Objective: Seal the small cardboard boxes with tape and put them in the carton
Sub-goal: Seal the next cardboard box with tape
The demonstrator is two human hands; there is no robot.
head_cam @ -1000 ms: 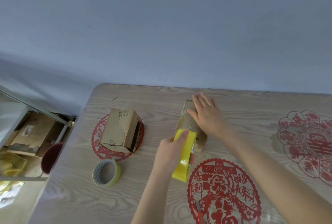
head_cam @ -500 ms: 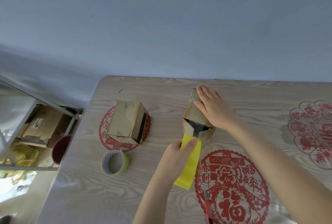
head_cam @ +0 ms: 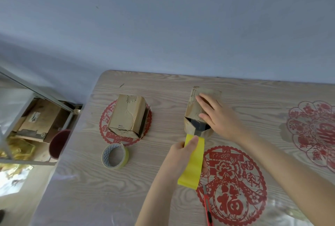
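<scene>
Now the left hand (head_cam: 181, 155), curled round the yellow tape roll (head_cam: 193, 166), has drawn back toward the lower frame, stretching a strip (head_cam: 198, 129) from the small box (head_cam: 196, 102) at centre. The flat, open right hand (head_cam: 220, 117) presses the box down. Sealing is under way; cutting likely comes next, with the knife (head_cam: 207, 205) at bottom centre.

Yellow tape roll (head_cam: 193, 162), brown boxes (head_cam: 126, 115), red papercut decals (head_cam: 226, 169) on pale woodgrain tbl (head_cam: 163, 84).

bg: blue-grey wall (head_cam: 163, 17) | wood-grain tbl (head_cam: 126, 198) | metal-frame shelf (head_cam: 34, 92) L, maybe glass
</scene>
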